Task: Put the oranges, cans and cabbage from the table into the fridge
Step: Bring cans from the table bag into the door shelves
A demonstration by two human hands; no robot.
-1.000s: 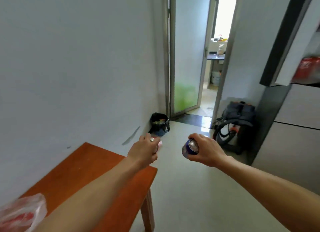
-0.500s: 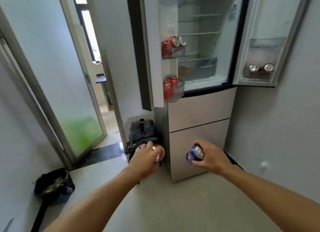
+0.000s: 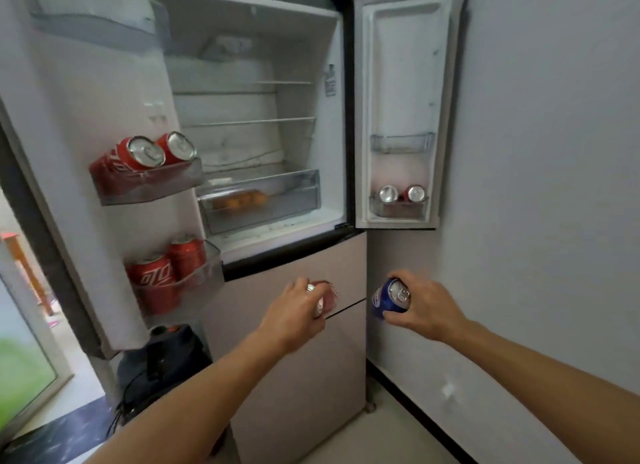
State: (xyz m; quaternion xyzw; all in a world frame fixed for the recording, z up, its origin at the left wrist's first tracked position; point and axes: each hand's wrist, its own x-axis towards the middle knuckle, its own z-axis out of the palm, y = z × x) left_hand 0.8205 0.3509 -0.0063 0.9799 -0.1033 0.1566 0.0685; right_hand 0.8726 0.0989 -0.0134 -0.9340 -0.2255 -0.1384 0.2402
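The fridge (image 3: 298,290) stands in front of me with both upper doors swung open. My left hand (image 3: 298,311) grips a red can (image 3: 327,295), mostly hidden by the fingers. My right hand (image 3: 420,308) holds a blue can (image 3: 389,299) with its top towards me. Both hands hover in front of the lower drawers, below the open compartment. Oranges (image 3: 240,200) lie in the clear drawer (image 3: 294,193) at the bottom of the compartment. Red cans (image 3: 145,155) fill the upper left door bin, more red cans (image 3: 166,276) the lower one. Two cans (image 3: 401,194) sit in the right door bin.
The left door (image 3: 86,117) juts out towards me on the left. A dark backpack (image 3: 162,356) sits on the floor under it. A grey wall (image 3: 554,186) closes the right side. Wire shelves (image 3: 249,121) inside the fridge are bare. A glass door (image 3: 20,359) is at far left.
My view has swung right from the table and doorway to the open fridge and come closer to it. Both hands kept hold of their cans throughout.
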